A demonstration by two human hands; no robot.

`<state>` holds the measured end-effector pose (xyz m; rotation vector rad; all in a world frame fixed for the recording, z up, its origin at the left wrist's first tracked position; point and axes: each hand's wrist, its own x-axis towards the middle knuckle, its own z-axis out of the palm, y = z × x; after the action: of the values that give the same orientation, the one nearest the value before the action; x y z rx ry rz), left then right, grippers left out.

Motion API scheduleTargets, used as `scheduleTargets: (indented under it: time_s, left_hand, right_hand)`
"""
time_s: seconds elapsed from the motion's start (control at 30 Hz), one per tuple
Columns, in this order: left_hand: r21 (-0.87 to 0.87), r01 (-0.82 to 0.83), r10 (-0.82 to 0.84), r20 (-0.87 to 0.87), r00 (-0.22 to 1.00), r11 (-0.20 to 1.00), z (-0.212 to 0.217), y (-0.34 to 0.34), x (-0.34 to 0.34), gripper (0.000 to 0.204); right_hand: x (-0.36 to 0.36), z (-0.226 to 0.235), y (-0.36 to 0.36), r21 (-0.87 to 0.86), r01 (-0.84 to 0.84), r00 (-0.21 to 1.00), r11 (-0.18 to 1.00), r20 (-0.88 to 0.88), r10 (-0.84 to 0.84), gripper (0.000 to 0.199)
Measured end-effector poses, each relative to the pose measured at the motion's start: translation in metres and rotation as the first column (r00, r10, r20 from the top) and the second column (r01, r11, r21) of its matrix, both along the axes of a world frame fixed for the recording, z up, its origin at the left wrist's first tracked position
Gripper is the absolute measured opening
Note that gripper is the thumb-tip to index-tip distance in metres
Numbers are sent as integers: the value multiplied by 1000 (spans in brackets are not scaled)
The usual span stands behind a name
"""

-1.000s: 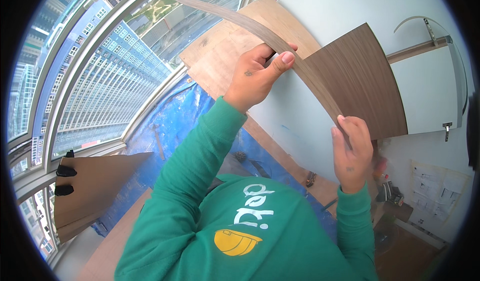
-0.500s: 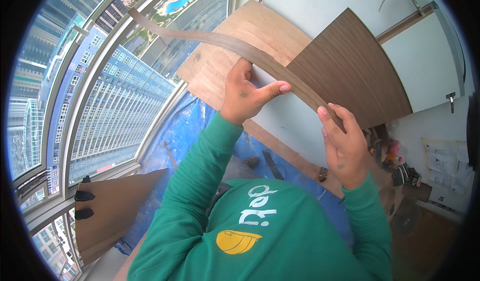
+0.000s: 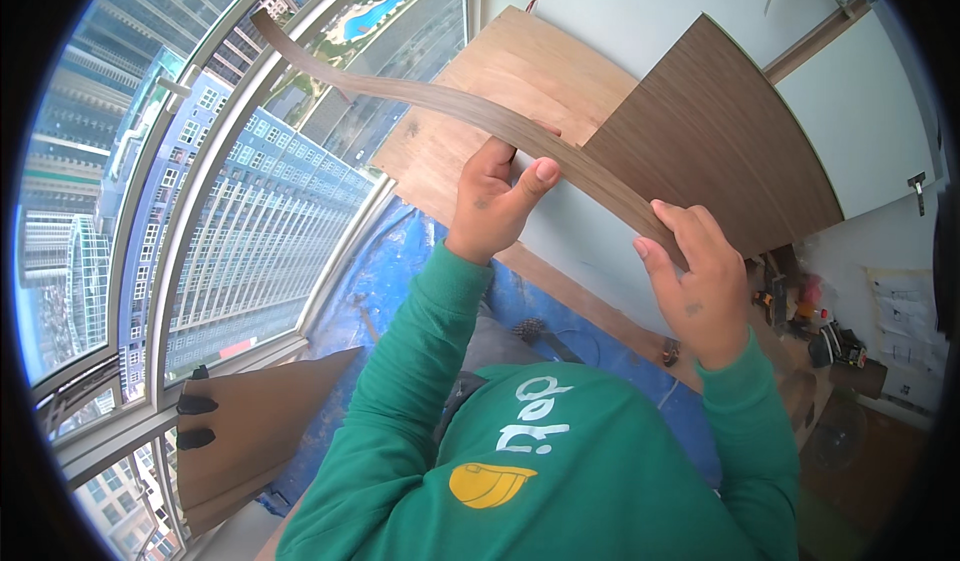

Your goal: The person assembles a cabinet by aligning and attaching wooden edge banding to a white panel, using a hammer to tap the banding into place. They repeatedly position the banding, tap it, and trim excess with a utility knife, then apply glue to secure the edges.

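A long, thin wood-grain edge banding strip [image 3: 440, 99] runs slantwise before me, its far end curling up in front of the window. My left hand [image 3: 488, 201] is at its middle, fingers beneath and behind it, thumb raised by the near edge. At the near right end, my right hand [image 3: 705, 286] grips the strip between thumb and fingers. Below and beyond the right part of the strip is a dark wood-grain panel [image 3: 715, 131]. A paler plywood board [image 3: 530, 71] lies behind the strip's middle.
Tall windows with a metal frame [image 3: 235, 131] line the left side. A brown sheet [image 3: 250, 411] leans there. Blue plastic sheeting [image 3: 400, 251] covers the floor. A white-faced panel [image 3: 860, 121] stands at far right, with tools [image 3: 835, 349] and wall papers [image 3: 905, 301] nearer.
The view has shifted slightly. My left hand has slid a little along the strip, its thumb drawn back toward the near edge. My right thumb has spread farther from the fingers.
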<state>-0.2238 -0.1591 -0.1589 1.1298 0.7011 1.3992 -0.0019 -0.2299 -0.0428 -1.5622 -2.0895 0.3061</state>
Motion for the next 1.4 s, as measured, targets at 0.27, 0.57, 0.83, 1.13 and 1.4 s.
scheduleTargets:
  time_s: [0.27, 0.57, 0.83, 1.13, 1.4]
  left_hand:
    - [-267, -80, 110, 98, 989, 960, 22, 0, 1, 35]
    - [-358, -303, 327, 5, 945, 883, 57, -14, 39, 23]
    - [-250, -389, 358, -161, 920, 886, 49, -8, 30, 39]
    - [-161, -389, 344, -250, 905, 907, 39, -4, 29, 48]
    - [540, -372, 650, -547, 527, 755, 65, -106, 42, 57]
  right_hand:
    - [-1, -2, -3, 19, -10, 999, 1000, 51, 9, 39]
    - [-3, 3, -9, -27, -178, 961, 984, 212, 180, 59]
    - [2, 2, -41, -31, -83, 916, 996, 391, 89, 66]
    - [81, 2, -131, -69, 246, 913, 967, 352, -207, 67]
    - [106, -5, -163, -29, 336, 912, 941, 258, -318, 66]
